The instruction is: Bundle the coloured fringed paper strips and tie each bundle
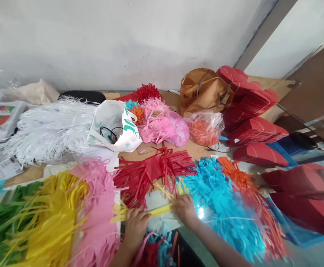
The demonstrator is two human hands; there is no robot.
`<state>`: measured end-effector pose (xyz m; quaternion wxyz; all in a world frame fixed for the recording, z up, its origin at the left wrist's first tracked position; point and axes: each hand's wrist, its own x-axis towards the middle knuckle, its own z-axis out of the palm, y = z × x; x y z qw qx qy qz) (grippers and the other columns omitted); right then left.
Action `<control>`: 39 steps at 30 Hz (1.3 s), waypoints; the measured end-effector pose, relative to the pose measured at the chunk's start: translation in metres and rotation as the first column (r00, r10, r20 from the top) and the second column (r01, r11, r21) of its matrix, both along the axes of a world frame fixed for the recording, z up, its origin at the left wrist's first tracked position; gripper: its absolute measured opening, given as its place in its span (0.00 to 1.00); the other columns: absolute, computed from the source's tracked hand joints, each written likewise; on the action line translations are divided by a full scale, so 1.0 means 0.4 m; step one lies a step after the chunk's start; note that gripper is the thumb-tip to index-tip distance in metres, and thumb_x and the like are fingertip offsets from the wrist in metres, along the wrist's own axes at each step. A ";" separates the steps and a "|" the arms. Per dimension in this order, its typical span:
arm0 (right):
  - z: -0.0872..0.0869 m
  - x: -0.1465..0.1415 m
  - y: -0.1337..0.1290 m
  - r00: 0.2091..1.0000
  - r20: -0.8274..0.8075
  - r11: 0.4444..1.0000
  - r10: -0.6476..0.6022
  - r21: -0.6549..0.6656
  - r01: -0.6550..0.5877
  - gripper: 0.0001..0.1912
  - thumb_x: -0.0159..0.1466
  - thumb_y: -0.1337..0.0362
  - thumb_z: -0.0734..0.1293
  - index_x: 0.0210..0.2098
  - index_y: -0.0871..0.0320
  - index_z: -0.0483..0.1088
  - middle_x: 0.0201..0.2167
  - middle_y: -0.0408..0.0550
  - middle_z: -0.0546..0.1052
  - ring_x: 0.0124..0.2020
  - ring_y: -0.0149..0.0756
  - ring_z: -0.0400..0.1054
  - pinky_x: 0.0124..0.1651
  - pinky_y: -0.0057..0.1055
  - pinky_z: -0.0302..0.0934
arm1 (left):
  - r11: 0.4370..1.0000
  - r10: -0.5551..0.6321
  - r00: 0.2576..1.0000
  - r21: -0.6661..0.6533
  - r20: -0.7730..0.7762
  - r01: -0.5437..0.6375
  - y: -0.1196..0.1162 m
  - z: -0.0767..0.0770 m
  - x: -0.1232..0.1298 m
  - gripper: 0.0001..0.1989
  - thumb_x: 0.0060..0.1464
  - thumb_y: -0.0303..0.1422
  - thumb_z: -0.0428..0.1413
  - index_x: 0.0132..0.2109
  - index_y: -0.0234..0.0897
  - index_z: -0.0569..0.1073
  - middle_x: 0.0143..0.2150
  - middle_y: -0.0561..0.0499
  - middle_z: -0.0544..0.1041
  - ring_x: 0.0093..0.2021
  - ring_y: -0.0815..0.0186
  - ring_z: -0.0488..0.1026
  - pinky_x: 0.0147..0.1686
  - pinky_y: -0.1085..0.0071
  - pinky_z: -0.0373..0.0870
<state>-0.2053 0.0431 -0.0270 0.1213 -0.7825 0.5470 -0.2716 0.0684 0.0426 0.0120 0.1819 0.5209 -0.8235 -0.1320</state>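
Between my two hands stretches a yellow fringed tissue-paper tassel (pixel 161 211), its middle flat and narrow, its fringed ends sticking out past each hand. My left hand (pixel 136 222) is closed on its left part. At its right part my right hand (pixel 184 209) is closed on it too, fingers slightly blurred. Just beyond lies a pile of red fringed paper (pixel 155 167). Blue fringed paper (pixel 217 200) lies beside my right hand, and pink fringed paper (pixel 98 211) is left of my left hand. Below my hands, red and blue fringes (pixel 156 252) hang near my lap.
Yellow (pixel 56 222) and green fringes (pixel 14 218) lie at left, orange fringes (pixel 251 193) at right. Behind are white strings (pixel 53 126), a white bag (pixel 128 137), pink fringes, a plastic bag of orange paper (pixel 205 129) and a brown bag (pixel 203 89). Red paper stacks (pixel 258 131) line the right.
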 end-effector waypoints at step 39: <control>0.021 0.061 -0.040 0.983 -0.182 1.000 0.018 -0.003 -0.019 0.03 0.63 0.65 0.69 0.33 0.52 0.75 0.39 0.42 0.78 0.47 0.40 0.64 0.57 0.43 0.46 | 0.977 -0.175 0.972 -0.093 0.158 0.191 -0.056 -0.004 -0.082 0.03 0.58 0.28 0.57 0.40 0.40 0.74 0.38 0.54 0.77 0.43 0.62 0.68 0.53 0.59 0.54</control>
